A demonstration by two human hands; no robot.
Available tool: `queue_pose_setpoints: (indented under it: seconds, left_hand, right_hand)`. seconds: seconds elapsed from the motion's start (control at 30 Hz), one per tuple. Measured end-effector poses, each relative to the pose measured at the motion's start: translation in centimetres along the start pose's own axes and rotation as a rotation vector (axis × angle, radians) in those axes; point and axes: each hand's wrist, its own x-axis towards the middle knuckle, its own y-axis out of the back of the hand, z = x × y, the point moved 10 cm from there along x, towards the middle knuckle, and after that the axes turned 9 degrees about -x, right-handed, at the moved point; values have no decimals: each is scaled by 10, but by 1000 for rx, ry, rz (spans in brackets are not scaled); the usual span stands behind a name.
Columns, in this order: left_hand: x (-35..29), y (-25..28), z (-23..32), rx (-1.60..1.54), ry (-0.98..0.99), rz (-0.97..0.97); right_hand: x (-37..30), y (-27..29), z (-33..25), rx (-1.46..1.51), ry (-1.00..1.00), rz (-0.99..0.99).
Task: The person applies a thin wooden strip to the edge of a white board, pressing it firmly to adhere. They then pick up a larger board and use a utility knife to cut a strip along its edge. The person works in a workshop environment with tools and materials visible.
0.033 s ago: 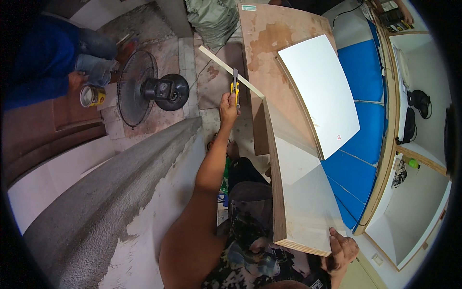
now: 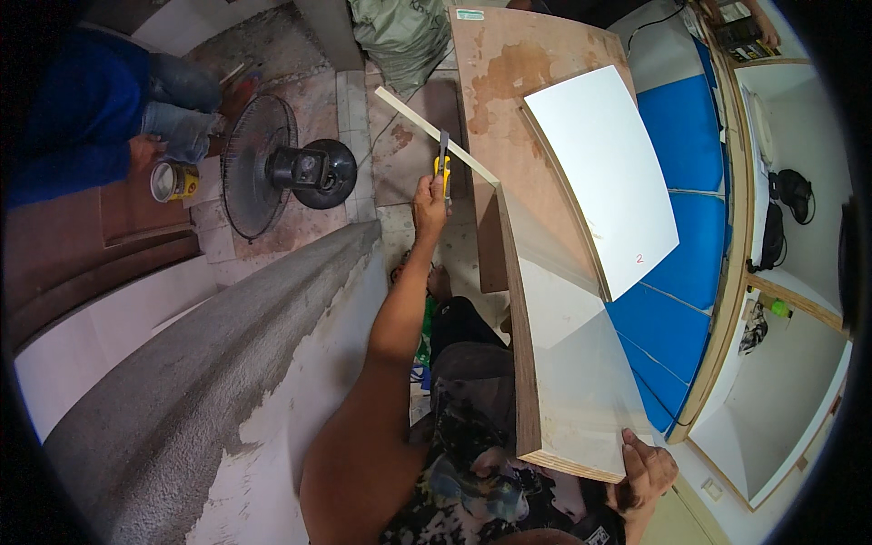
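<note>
My left hand [image 2: 430, 207] is closed round a yellow utility knife [image 2: 442, 165] with its grey blade out. The blade lies across a thin, pale edging strip [image 2: 409, 112], which sticks out past the far end of a long plywood panel [image 2: 581, 400]. This panel has a glossy pale face, layered wood at its near end and a brown long side. At its near right corner my right hand [image 2: 647, 470] grips the edge, fingertips on the top face. Beyond it, a white board [image 2: 604, 173] with a red mark lies on a stained plywood sheet [image 2: 504, 68].
A black fan [image 2: 309, 173] stands on the floor at left, near a person in blue [image 2: 77, 118] with a hand by a tin [image 2: 173, 182]. A rough grey ledge [image 2: 227, 363] runs beside my left arm. Blue panels [image 2: 681, 136] and open shelving [image 2: 790, 363] stand at right.
</note>
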Motion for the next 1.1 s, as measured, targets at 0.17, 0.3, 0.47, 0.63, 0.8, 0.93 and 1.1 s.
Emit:
queue_pose_setpoints:
  seconds: [0.17, 0.3, 0.47, 0.63, 0.8, 0.93, 1.1]
  left_hand:
    - [3, -6, 2, 309, -203, -93]
    - [24, -33, -56, 559, -128, -253]
    - [20, -81, -86, 731, -107, -432]
    - [13, -100, -104, 866, -160, -527]
    - [1, -110, -87, 842, -150, -576]
    - [1, -115, -84, 919, -101, -591]
    - [2, -122, -87, 1032, -83, -598]
  right_hand:
    - [-3, -1, 3, 16, -19, -22]
    - [-6, -3, 4, -35, -32, -69]
    - [2, 5, -6, -143, -51, -72]
    - [-10, -4, 0, -54, -94, -89]
    - [-11, -4, 2, -55, -78, -84]
    - [-4, -3, 3, -27, -74, -65]
    - [-5, -4, 7, -15, -76, -74]
